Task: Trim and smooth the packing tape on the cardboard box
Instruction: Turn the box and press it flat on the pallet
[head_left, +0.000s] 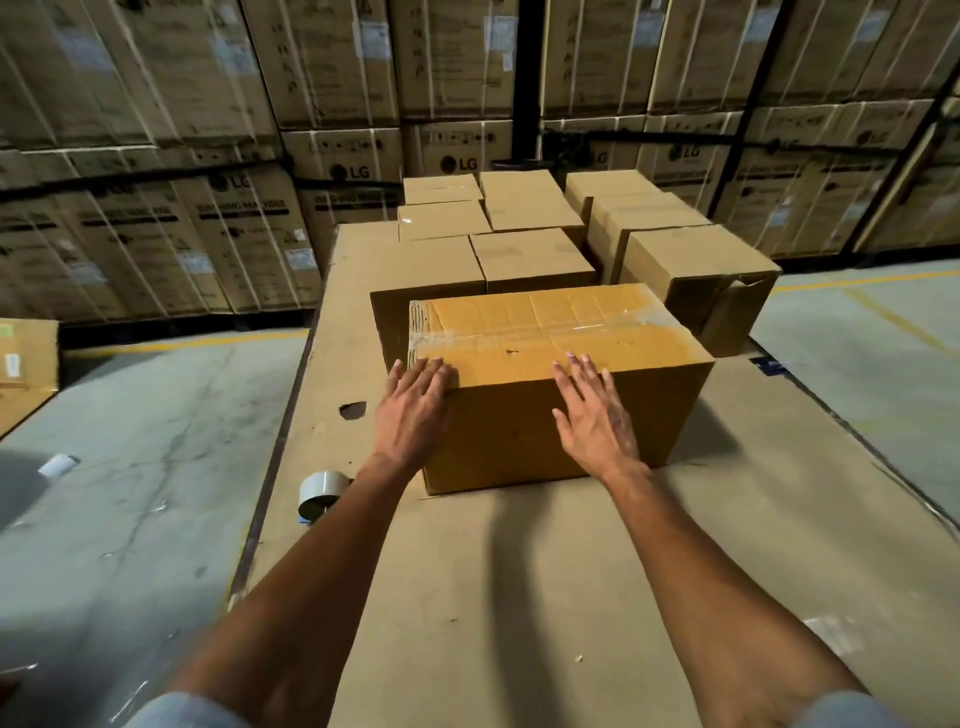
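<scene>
Stacked cartons (249, 223) printed with "LG" wall off everything ahead of me, strapped and piled high. Below them runs the grey concrete floor (130, 457), marked with yellow lines. A long flat cardboard sheet (519, 571) lies on top of it and serves as my work surface, with a ragged hole near its left edge. At its far end sit plain brown boxes (530, 260) packed close together, and one on the right has its side flap hanging open.

The box (524, 431) I am working on stands in the middle of the sheet, just in front of those, closed. The tape (519, 332) runs along the top seam from left to right, clear and shiny, wrinkled where it folds over the left end.

My left hand (413, 415) lies flat over the near left corner, fingers (434, 371) spread a little and reaching onto the top near the tape end. My right hand (592, 421) lies against the front face near the right, fingers spread, their tips on the top edge. Neither one grips anything.

A tape roll (322, 493) stands on edge at the sheet's left border, well apart from the box. A small pale scrap (58, 464) lies on the floor farther left.
</scene>
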